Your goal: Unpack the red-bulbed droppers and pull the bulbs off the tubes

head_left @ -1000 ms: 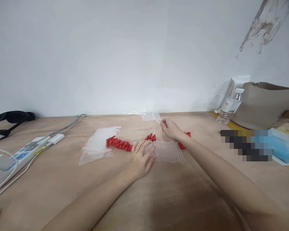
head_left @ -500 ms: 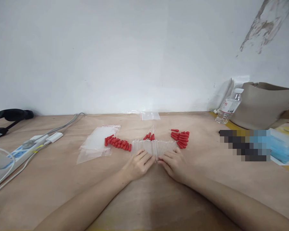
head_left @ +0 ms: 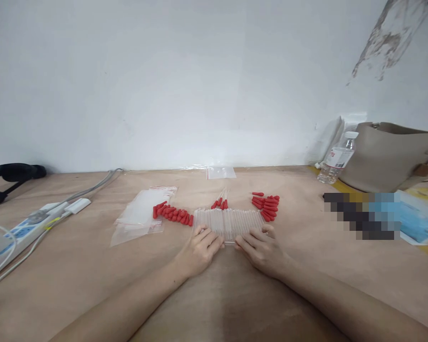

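A row of clear glass tubes point(head_left: 228, 220) lies side by side on the wooden table point(head_left: 214, 294). My left hand point(head_left: 199, 251) rests flat at the row's near left end, fingers stretched out and touching the tubes. My right hand point(head_left: 262, 249) lies flat at the near right end, fingers also out on the tubes. Neither hand holds anything. Red rubber caps lie in a line point(head_left: 171, 213) left of the tubes and in a pile point(head_left: 267, 204) to the right. A few capped droppers point(head_left: 220, 200) lie just behind the row.
A stack of small clear zip bags point(head_left: 140, 216) lies left of the caps; one more bag point(head_left: 220, 172) sits by the wall. A power strip point(head_left: 28, 224) with cables is at far left. A water bottle point(head_left: 337, 158) and a beige bag point(head_left: 392, 154) stand at right.
My right hand came back from the far bag near the wall to the near edge of the tubes. Both hands now lie flat against the row, which has been pushed slightly together.
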The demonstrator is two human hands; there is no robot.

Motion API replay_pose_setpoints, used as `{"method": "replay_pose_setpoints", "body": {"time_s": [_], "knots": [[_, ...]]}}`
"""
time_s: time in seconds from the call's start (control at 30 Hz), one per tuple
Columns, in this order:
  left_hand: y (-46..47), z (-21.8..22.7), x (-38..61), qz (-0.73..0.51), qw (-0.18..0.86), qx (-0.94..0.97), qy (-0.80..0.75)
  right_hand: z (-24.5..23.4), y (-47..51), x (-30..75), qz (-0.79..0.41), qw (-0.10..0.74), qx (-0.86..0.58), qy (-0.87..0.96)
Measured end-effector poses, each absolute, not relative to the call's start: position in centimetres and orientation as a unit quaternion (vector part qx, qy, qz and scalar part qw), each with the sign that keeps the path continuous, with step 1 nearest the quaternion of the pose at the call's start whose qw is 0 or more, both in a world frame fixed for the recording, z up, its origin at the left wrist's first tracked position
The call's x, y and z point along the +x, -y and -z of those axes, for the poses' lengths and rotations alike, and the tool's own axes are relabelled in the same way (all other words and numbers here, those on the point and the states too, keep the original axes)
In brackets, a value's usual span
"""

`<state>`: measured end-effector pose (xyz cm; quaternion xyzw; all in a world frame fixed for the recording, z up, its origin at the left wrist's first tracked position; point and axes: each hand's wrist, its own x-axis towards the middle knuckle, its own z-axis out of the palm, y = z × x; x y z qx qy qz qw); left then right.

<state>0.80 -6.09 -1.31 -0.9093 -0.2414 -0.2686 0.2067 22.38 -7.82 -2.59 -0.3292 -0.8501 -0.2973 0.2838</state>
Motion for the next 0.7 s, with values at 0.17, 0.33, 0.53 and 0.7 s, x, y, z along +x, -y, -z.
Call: {"method": "replay_pose_setpoints", "body": {"time_s": [0.17, 0.33, 0.53, 0.7], "knots": [[6.1, 1.0, 1.0, 0.273, 0.206, -0.909, 0.239, 2.4, 7.6, 22.8, 0.32, 0.287, -0.313, 0.847], [6.0, 1.1, 0.9, 0.275, 0.184, -0.911, 0.245, 2.0, 7.5, 23.6, 0.354, 0.297, -0.285, 0.84], [4.6, 1.1, -0.8, 0.358, 0.165, -0.861, 0.321, 1.7, 5.7, 26.2, 0.266, 0.369, -0.414, 0.789], [3.9, 0.6, 0.6, 0.356, 0.133, -0.865, 0.327, 0.2, 2.4, 27.3, -0.018, 0.4, -0.544, 0.738]]}}
